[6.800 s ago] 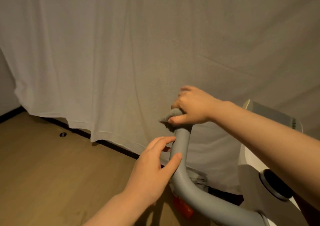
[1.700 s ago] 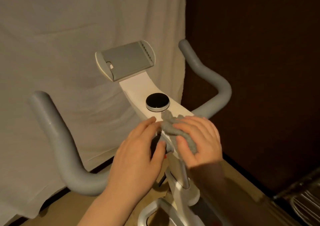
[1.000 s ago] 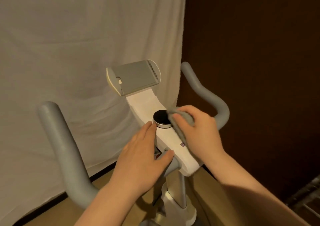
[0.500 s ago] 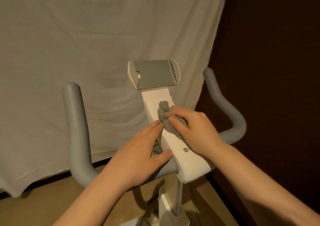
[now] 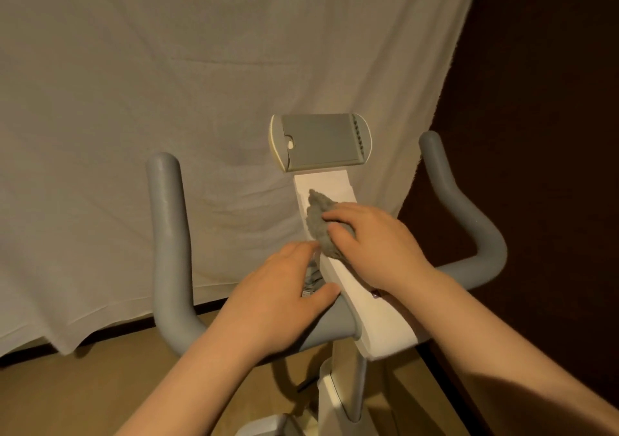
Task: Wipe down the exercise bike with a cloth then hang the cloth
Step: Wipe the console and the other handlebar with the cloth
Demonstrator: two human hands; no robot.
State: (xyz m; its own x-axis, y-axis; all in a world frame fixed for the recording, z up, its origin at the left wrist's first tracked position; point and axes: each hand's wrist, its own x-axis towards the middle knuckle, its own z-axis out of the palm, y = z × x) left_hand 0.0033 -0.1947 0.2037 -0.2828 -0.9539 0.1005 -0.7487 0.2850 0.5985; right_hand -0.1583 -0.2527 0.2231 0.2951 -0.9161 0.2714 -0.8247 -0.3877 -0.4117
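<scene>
Right hand (image 5: 375, 244): gripping the grey cloth (image 5: 320, 224) with curled fingers, pressing it onto the white console (image 5: 338, 188) of the exercise bike (image 5: 378, 321) (below the device holder (image 5: 320, 142)).
Left hand (image 5: 278, 301): lying flat, fingers relaxed, on the handlebar (image 5: 167, 234) beside the console.

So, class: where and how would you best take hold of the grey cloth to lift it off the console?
Pinch the grey cloth at its free upper tip, from above. That end lies bunched and raised on the white console, beyond the right hand.
</scene>
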